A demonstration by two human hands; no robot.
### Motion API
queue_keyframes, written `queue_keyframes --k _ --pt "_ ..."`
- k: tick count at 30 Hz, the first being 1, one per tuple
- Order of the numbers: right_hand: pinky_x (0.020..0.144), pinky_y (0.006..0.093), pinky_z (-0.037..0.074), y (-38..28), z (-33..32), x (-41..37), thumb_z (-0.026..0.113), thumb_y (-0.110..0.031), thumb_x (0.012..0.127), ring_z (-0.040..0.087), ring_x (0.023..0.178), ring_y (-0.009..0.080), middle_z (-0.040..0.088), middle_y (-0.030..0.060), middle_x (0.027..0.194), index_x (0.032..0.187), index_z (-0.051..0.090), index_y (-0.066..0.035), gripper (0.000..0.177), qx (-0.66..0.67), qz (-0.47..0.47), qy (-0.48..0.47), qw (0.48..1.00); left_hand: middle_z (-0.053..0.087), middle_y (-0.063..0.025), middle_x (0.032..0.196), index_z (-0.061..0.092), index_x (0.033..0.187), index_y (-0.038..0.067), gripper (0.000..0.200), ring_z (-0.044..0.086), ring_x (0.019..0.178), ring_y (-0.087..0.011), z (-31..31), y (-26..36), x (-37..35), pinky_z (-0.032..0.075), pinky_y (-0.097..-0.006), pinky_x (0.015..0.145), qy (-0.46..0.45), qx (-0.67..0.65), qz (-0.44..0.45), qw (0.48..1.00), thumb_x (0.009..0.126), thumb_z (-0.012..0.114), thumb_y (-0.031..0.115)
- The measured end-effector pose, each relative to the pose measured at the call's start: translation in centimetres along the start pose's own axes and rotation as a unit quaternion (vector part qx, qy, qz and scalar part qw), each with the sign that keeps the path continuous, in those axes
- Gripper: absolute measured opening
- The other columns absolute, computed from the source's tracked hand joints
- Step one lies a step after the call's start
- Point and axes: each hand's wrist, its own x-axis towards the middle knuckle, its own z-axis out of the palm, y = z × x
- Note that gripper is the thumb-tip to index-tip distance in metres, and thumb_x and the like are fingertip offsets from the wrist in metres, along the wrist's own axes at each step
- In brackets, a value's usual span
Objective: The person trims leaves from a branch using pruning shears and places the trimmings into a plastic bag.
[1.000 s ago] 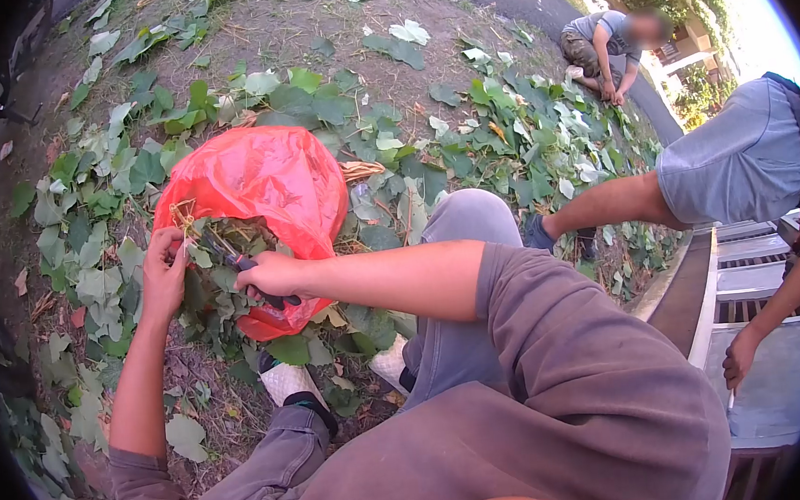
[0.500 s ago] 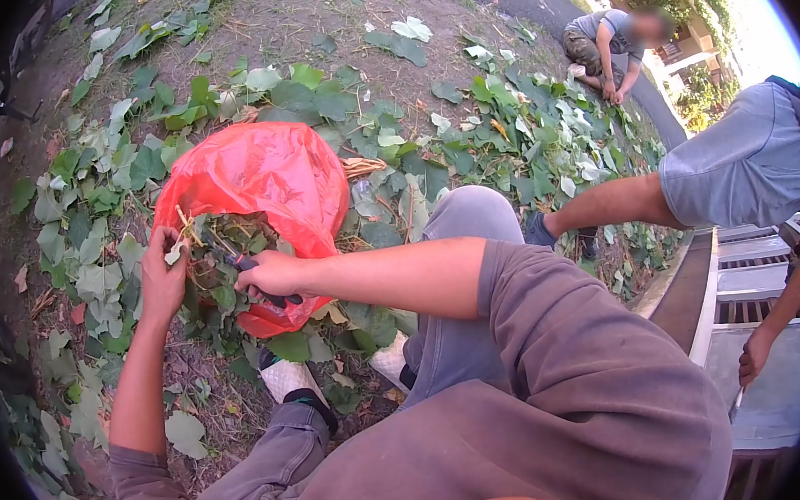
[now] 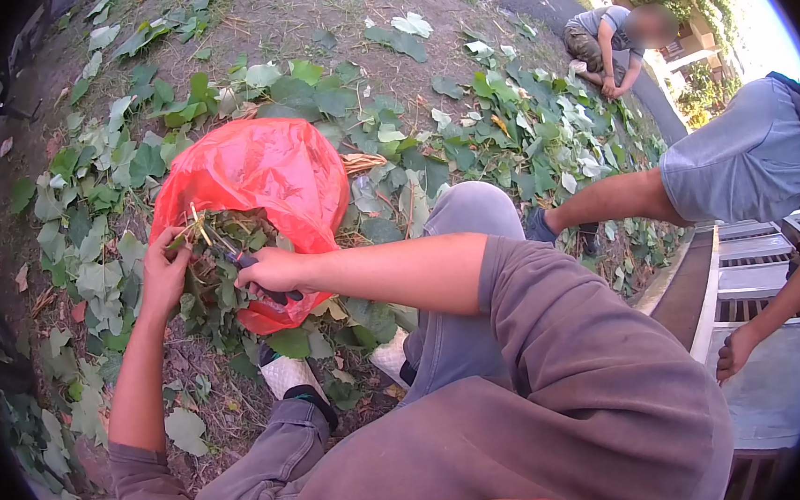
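Observation:
A red plastic bag [image 3: 276,166] lies on the leafy ground in front of me, its mouth facing my hands, with cut stems and leaves [image 3: 246,226] inside. My right hand [image 3: 273,271] is closed round the dark handles of pruning shears [image 3: 243,259], whose blades point into the stems at the bag's mouth. At the bag's left edge, my left hand [image 3: 167,268] pinches a leafy stem [image 3: 197,225] between thumb and fingers. More leaves hang below the shears, between both hands.
Broad green leaves [image 3: 101,273] cover much of the soil around the bag. A person in shorts [image 3: 735,153] stands close on my right, beside metal grating [image 3: 755,280]. Another person [image 3: 605,46] crouches farther off near a paved path [image 3: 532,14].
My left hand has turned slightly and shifted the stem at the bag's mouth. The shears have barely moved. The nearby person's hand has moved a little left and up.

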Motion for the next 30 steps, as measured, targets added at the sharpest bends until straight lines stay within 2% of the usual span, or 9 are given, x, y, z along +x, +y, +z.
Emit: queue_keyframes --k 2,5,7,9,13,16,19,20,30 --pt "0.073 0.0336 0.054 -0.7 -0.2 -0.5 0.074 -0.032 0.091 0.066 0.079 0.0178 0.07 0.0079 0.091 0.098 0.07 0.0 0.034 -0.016 0.001 0.007 1.0 0.069 -0.0008 0.093 0.067 0.119 0.001 0.02 0.065 0.08 -0.0102 0.3 -1.0 0.6 0.054 -0.0271 0.076 0.012 -0.02 0.004 1.0 0.1 0.068 0.008" --pt "0.073 0.0326 0.053 -0.9 -0.2 -0.8 0.074 -0.032 0.093 0.066 0.081 0.0164 0.071 0.0066 0.093 0.102 0.07 -0.001 0.032 -0.011 0.026 0.0 1.0 0.072 -0.0026 0.1 0.068 0.129 -0.001 0.028 0.068 0.092 -0.0112 -0.4 -2.1 1.1 0.056 -0.0287 0.083 -0.001 -0.072 -0.015 0.997 0.103 0.066 0.009" --pt "0.078 0.0324 0.054 -1.6 -0.3 -1.5 0.073 -0.03 0.093 0.067 0.086 0.0157 0.071 0.006 0.096 0.108 0.069 -0.001 0.032 0.013 0.028 -0.013 0.999 0.075 -0.007 0.112 0.068 0.125 -0.004 0.027 0.071 0.097 -0.0155 -0.5 -1.8 1.1 0.058 -0.0297 0.089 0.01 -0.133 -0.009 0.991 0.099 0.069 0.004" --pt "0.081 0.0328 0.055 -0.7 -0.4 -0.6 0.07 -0.027 0.095 0.068 0.091 0.0163 0.07 0.0063 0.1 0.117 0.067 -0.002 0.033 0.116 0.052 -0.059 0.99 0.076 -0.0093 0.111 0.064 0.134 -0.004 0.038 0.072 0.097 -0.016 -1.0 -2.4 1.3 0.057 -0.0292 0.091 -0.006 -0.151 -0.026 0.988 0.098 0.072 0.005" --pt "0.084 0.0324 0.055 -1.6 -0.6 -1.0 0.067 -0.023 0.097 0.068 0.095 0.0169 0.069 0.0064 0.101 0.121 0.064 -0.001 0.033 0.122 0.038 -0.111 0.986 0.076 -0.0121 0.113 0.06 0.134 -0.003 0.041 0.073 0.1 -0.0166 -0.5 -0.9 0.7 0.057 -0.0299 0.094 0.045 -0.2 -0.072 0.976 0.097 0.074 0.005" --pt "0.07 0.0312 0.05 -0.8 0.0 0.0 0.071 -0.028 0.091 0.065 0.08 0.0148 0.068 0.0054 0.091 0.1 0.069 -0.002 0.028 0.072 0.013 -0.013 0.997 0.078 -0.0119 0.106 0.062 0.12 0.001 0.032 0.074 0.099 -0.0145 -0.6 -0.7 1.0 0.059 -0.0283 0.092 0.076 -0.205 -0.026 0.975 0.093 0.078 0.006" --pt "0.066 0.0317 0.048 -1.0 -0.4 -0.3 0.072 -0.029 0.089 0.062 0.074 0.0138 0.067 0.0042 0.086 0.096 0.07 -0.003 0.028 -0.025 0.01 0.028 0.999 0.078 -0.0097 0.104 0.063 0.117 0.002 0.031 0.073 0.098 -0.0124 -0.6 0.3 0.6 0.057 -0.0265 0.092 0.058 -0.152 -0.025 0.986 0.092 0.08 0.007" --pt "0.076 0.031 0.052 -1.8 -0.5 -0.7 0.069 -0.027 0.093 0.064 0.084 0.0144 0.068 0.0059 0.096 0.106 0.07 0.0 0.03 -0.08 0.025 0.024 0.996 0.078 -0.0064 0.101 0.064 0.113 0.003 0.029 0.072 0.095 -0.0096 -0.4 0.8 0.5 0.056 -0.0246 0.088 0.046 -0.122 -0.025 0.991 0.091 0.082 0.009" --pt "0.066 0.0294 0.049 -2.1 -0.2 -1.3 0.075 -0.024 0.094 0.059 0.069 0.0128 0.063 0.0012 0.081 0.092 0.066 -0.007 0.02 -0.004 0.018 0.034 0.999 0.076 -0.0032 0.093 0.064 0.109 0.002 0.029 0.071 0.086 -0.0084 1.9 0.7 -0.4 0.055 -0.0245 0.08 0.043 -0.127 -0.045 0.99 0.09 0.083 0.013"
